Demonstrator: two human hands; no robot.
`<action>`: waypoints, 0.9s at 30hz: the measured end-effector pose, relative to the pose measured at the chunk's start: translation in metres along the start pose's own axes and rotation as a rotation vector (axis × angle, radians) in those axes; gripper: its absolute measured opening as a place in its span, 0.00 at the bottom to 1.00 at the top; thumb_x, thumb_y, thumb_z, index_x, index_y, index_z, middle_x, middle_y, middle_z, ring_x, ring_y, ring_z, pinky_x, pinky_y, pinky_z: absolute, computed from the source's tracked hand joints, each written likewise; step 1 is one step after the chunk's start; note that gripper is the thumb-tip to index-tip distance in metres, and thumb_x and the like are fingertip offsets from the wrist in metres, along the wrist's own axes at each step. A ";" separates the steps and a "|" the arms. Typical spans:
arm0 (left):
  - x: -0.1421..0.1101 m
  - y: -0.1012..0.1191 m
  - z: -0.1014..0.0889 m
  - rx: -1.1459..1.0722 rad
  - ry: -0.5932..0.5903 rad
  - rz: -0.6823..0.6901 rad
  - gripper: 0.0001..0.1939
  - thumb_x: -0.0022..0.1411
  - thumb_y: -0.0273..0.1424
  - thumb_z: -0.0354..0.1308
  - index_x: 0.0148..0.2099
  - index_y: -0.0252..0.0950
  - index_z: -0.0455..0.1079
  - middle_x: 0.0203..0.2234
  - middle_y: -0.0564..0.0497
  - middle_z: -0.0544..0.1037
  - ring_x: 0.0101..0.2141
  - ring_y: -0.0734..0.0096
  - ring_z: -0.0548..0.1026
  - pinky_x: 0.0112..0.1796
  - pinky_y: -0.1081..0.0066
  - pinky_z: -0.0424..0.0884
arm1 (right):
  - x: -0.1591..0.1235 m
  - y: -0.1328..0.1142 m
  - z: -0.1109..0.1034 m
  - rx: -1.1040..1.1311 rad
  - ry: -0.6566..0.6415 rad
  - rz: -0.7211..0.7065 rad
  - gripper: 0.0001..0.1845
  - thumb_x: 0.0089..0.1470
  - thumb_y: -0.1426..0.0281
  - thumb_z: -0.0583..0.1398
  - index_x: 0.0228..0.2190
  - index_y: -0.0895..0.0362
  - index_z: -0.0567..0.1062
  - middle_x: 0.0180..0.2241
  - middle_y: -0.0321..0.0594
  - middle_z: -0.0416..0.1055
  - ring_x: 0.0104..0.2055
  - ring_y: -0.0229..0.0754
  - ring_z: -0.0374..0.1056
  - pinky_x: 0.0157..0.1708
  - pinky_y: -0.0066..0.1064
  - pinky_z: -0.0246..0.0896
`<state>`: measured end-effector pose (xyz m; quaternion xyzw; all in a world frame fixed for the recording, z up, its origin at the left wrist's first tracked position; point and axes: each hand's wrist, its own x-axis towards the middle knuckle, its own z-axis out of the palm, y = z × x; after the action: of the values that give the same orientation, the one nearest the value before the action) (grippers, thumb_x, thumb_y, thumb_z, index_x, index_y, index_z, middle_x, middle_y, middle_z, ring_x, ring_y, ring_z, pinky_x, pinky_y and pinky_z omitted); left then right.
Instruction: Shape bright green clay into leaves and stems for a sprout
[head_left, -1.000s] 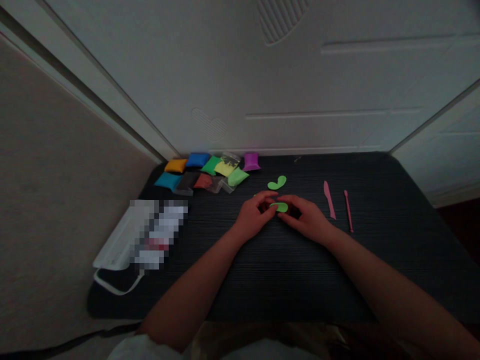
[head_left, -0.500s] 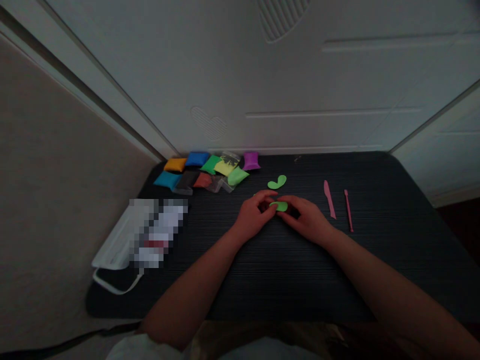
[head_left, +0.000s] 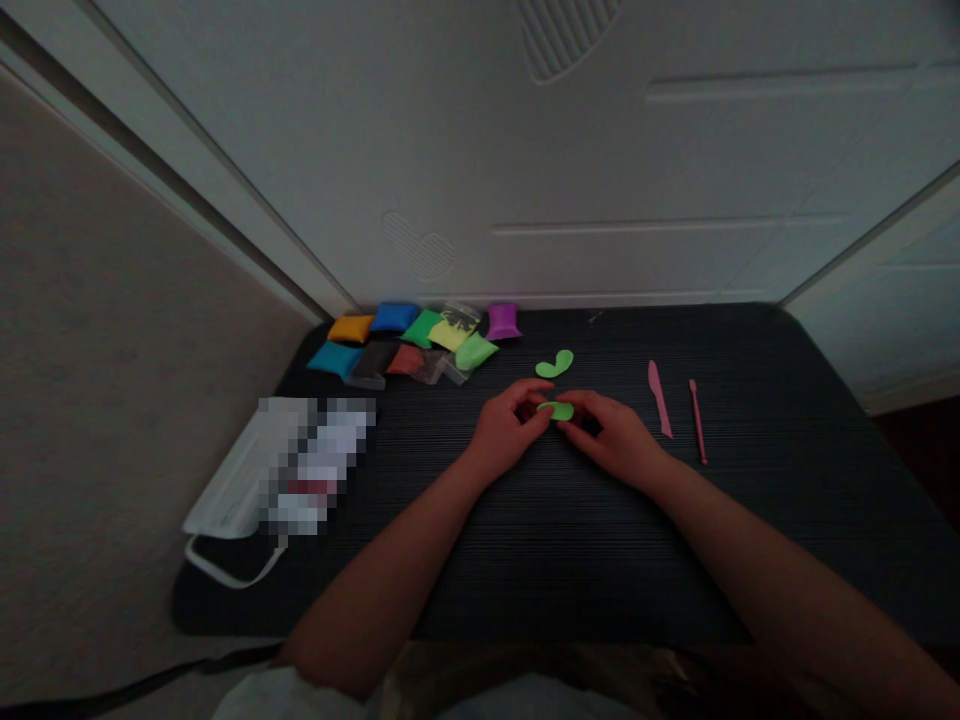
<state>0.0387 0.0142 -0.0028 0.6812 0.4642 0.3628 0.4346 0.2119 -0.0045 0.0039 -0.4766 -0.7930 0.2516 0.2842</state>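
Between my two hands is a flat, light green piece of modelling clay (head_left: 559, 411), rounded at its right end. My left hand (head_left: 511, 420) pinches its left side with thumb and fingers. At its right side, my right hand (head_left: 606, 430) has its fingertips closed on the edge. Just beyond my fingers, a second light green clay shape (head_left: 555, 366), two joined lobes like a pair of leaves, lies on the dark table (head_left: 540, 560).
Several coloured clay packets (head_left: 395, 319) lie at the back left. On the right are a pink plastic knife (head_left: 658, 398) and a thin pink modelling tool (head_left: 698, 420). A white face mask (head_left: 251, 470) lies at the left beside a blurred-out item (head_left: 322, 470). A white panelled door (head_left: 450, 150) stands behind.
The green clay piece between my hands has tilted slightly and looks a little thinner from here. My hands have barely moved, and everything on the table stays where it was.
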 end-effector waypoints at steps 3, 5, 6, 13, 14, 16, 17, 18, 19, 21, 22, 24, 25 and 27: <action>0.000 0.001 0.000 0.006 0.002 -0.007 0.14 0.54 0.31 0.54 0.45 0.37 0.64 0.28 0.53 0.73 0.27 0.75 0.71 0.30 0.74 0.66 | 0.000 0.000 0.000 0.012 -0.011 0.007 0.16 0.50 0.70 0.56 0.43 0.53 0.64 0.30 0.35 0.69 0.31 0.38 0.65 0.32 0.31 0.61; 0.000 0.000 -0.001 0.011 -0.003 -0.006 0.15 0.54 0.31 0.54 0.45 0.38 0.63 0.29 0.53 0.73 0.28 0.74 0.71 0.31 0.73 0.66 | 0.000 -0.001 -0.001 0.018 -0.014 0.005 0.17 0.50 0.70 0.56 0.43 0.53 0.64 0.30 0.35 0.69 0.31 0.38 0.65 0.32 0.31 0.61; 0.000 -0.001 -0.001 0.014 -0.005 -0.002 0.15 0.55 0.31 0.54 0.46 0.38 0.63 0.29 0.53 0.73 0.29 0.74 0.71 0.31 0.73 0.67 | 0.000 -0.001 -0.001 0.020 -0.012 0.003 0.17 0.50 0.70 0.56 0.44 0.53 0.64 0.30 0.35 0.69 0.31 0.38 0.65 0.33 0.31 0.61; 0.000 -0.002 0.000 0.021 0.003 0.008 0.14 0.55 0.30 0.54 0.46 0.38 0.63 0.30 0.53 0.73 0.30 0.74 0.72 0.33 0.72 0.67 | -0.001 0.000 -0.001 0.018 -0.019 -0.007 0.16 0.51 0.71 0.55 0.44 0.53 0.64 0.31 0.36 0.70 0.32 0.37 0.66 0.33 0.31 0.61; 0.000 -0.002 0.000 0.021 0.002 0.008 0.14 0.55 0.30 0.54 0.45 0.38 0.63 0.30 0.53 0.73 0.30 0.74 0.72 0.33 0.72 0.67 | -0.001 0.000 -0.001 0.018 -0.017 -0.005 0.16 0.50 0.71 0.56 0.44 0.53 0.64 0.31 0.36 0.70 0.32 0.37 0.66 0.34 0.31 0.61; 0.000 -0.002 0.000 0.020 0.004 0.009 0.14 0.54 0.30 0.54 0.45 0.38 0.63 0.29 0.53 0.73 0.30 0.74 0.72 0.33 0.72 0.67 | 0.000 0.000 -0.001 0.021 -0.015 -0.004 0.17 0.50 0.71 0.56 0.44 0.53 0.64 0.31 0.36 0.70 0.32 0.37 0.66 0.34 0.31 0.61; 0.000 -0.002 0.000 0.017 0.006 0.009 0.14 0.55 0.30 0.54 0.45 0.38 0.63 0.29 0.53 0.73 0.30 0.74 0.72 0.33 0.72 0.67 | 0.000 -0.001 -0.001 0.024 -0.015 -0.005 0.17 0.49 0.72 0.56 0.44 0.53 0.64 0.31 0.36 0.70 0.32 0.37 0.66 0.34 0.31 0.61; 0.000 -0.002 0.000 0.014 0.007 0.009 0.14 0.55 0.30 0.54 0.45 0.38 0.63 0.29 0.53 0.73 0.30 0.74 0.72 0.33 0.72 0.67 | 0.000 -0.001 -0.001 0.029 -0.015 -0.007 0.18 0.49 0.72 0.56 0.44 0.54 0.64 0.31 0.36 0.70 0.32 0.37 0.66 0.34 0.31 0.61; 0.000 -0.002 0.000 0.011 0.007 0.009 0.14 0.55 0.31 0.54 0.45 0.38 0.63 0.29 0.53 0.73 0.30 0.74 0.72 0.33 0.73 0.67 | 0.000 -0.001 -0.002 0.033 -0.016 -0.009 0.18 0.49 0.72 0.56 0.44 0.54 0.64 0.31 0.36 0.70 0.32 0.37 0.66 0.34 0.31 0.61; 0.000 -0.002 0.000 0.009 0.002 0.011 0.14 0.55 0.31 0.54 0.46 0.38 0.63 0.29 0.53 0.73 0.30 0.74 0.72 0.32 0.73 0.67 | 0.000 -0.001 -0.002 0.039 -0.016 -0.013 0.18 0.49 0.73 0.56 0.44 0.53 0.64 0.32 0.36 0.70 0.33 0.37 0.66 0.34 0.31 0.61; 0.000 -0.002 0.000 0.007 -0.002 0.011 0.14 0.55 0.31 0.54 0.46 0.38 0.63 0.30 0.53 0.73 0.30 0.74 0.72 0.32 0.73 0.67 | 0.000 -0.001 -0.002 0.041 -0.014 -0.014 0.18 0.49 0.73 0.56 0.44 0.53 0.64 0.32 0.36 0.70 0.33 0.37 0.66 0.35 0.31 0.61; 0.000 -0.002 -0.001 0.006 -0.008 0.009 0.15 0.55 0.31 0.53 0.46 0.38 0.63 0.30 0.53 0.73 0.30 0.74 0.72 0.33 0.73 0.67 | -0.001 -0.001 -0.001 0.045 -0.010 -0.015 0.18 0.50 0.73 0.55 0.44 0.53 0.64 0.33 0.37 0.70 0.33 0.38 0.66 0.35 0.32 0.61; 0.000 -0.002 -0.001 0.008 -0.008 0.008 0.15 0.55 0.32 0.53 0.46 0.38 0.63 0.30 0.53 0.73 0.30 0.74 0.72 0.33 0.73 0.67 | -0.001 -0.001 -0.001 0.048 -0.008 -0.016 0.18 0.50 0.73 0.55 0.44 0.53 0.65 0.33 0.37 0.70 0.33 0.38 0.66 0.35 0.32 0.61; 0.000 -0.001 -0.001 0.015 -0.003 0.006 0.15 0.55 0.32 0.53 0.46 0.38 0.63 0.30 0.53 0.73 0.30 0.74 0.72 0.33 0.72 0.67 | -0.001 -0.001 -0.001 0.055 -0.003 -0.017 0.18 0.50 0.73 0.55 0.45 0.53 0.65 0.33 0.37 0.70 0.33 0.38 0.66 0.35 0.33 0.62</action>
<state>0.0379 0.0146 -0.0032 0.6863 0.4644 0.3595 0.4291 0.2125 -0.0053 0.0049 -0.4613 -0.7903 0.2715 0.2981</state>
